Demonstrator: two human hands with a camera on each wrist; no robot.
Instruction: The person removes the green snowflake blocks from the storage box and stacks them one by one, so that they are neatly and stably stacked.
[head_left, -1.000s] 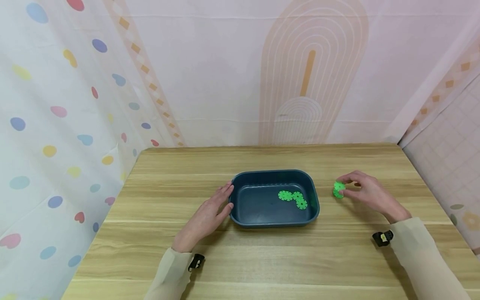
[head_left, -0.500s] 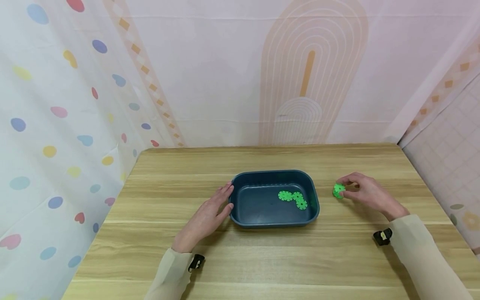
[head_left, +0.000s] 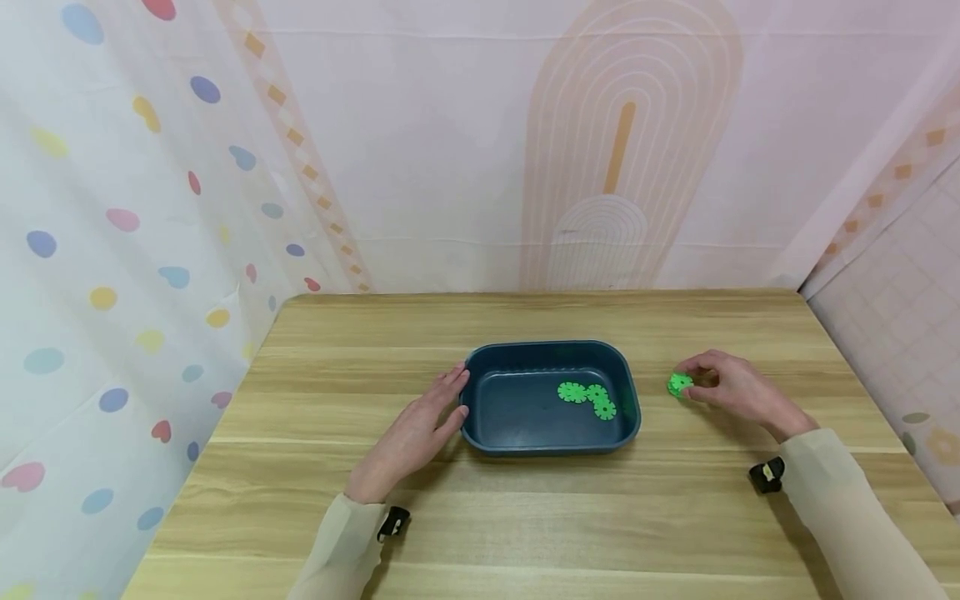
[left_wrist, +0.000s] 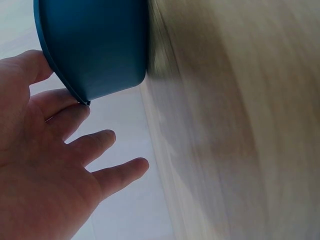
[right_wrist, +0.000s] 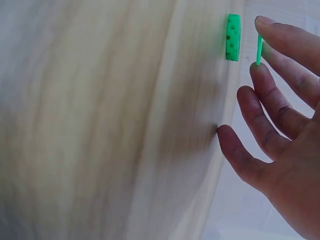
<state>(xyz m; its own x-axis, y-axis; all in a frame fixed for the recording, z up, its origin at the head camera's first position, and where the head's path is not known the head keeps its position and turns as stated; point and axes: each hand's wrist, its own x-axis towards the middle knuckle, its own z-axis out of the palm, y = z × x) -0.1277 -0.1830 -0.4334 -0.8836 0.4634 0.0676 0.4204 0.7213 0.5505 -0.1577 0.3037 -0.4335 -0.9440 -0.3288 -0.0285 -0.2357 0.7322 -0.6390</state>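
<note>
A dark blue tray sits mid-table with three green toothed discs lying in its right half. My left hand lies flat on the table, its straight fingers touching the tray's left wall. To the right of the tray, my right hand hovers low over the wood. In the right wrist view two of its fingertips pinch a thin green disc edge-on. A thicker green stack of discs rests on the table just beside it.
The wooden table ends at a patterned cloth backdrop behind and on the left. A pale checked cloth hangs at the right edge. Small black wrist cameras sit on both sleeves.
My right hand has sunk a little toward the table with the green pieces. The left hand and the tray have not moved.
</note>
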